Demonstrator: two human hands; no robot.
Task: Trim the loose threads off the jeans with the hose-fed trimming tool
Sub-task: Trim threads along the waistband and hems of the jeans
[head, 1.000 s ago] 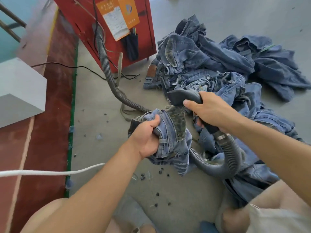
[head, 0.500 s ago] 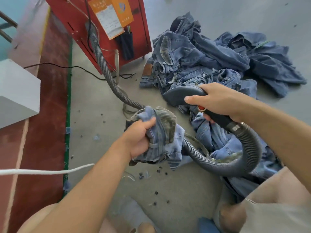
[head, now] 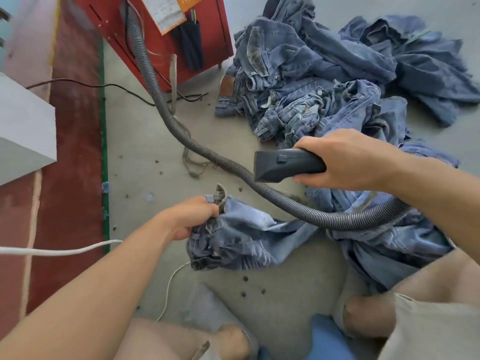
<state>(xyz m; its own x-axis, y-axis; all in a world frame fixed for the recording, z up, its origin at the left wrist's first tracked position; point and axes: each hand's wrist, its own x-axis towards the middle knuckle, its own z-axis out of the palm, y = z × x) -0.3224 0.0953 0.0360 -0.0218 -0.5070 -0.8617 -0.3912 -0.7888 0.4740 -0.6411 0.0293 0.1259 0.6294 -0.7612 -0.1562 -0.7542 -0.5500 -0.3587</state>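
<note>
My left hand (head: 188, 218) grips the bunched waistband end of a pair of blue jeans (head: 241, 237) that trails down onto the grey floor. My right hand (head: 345, 159) is curled round the handle of the dark trimming tool (head: 285, 165), held level above the jeans with its flat nozzle facing left and not touching the cloth. The ribbed grey hose (head: 272, 198) loops from behind my right wrist, across the jeans, and up to the red machine (head: 158, 29).
A heap of more jeans (head: 324, 81) lies at the back right. A grey box (head: 23, 128) stands at the left over a red floor strip. A white cord (head: 59, 250) and a black cable (head: 109, 87) cross the floor. Thread scraps lie scattered about. My knees are at the bottom.
My right hand has lifted the tool off the jeans and swung it rightward, nozzle now pointing left. My left hand has lowered the jeans, which have unfolded onto the floor.
</note>
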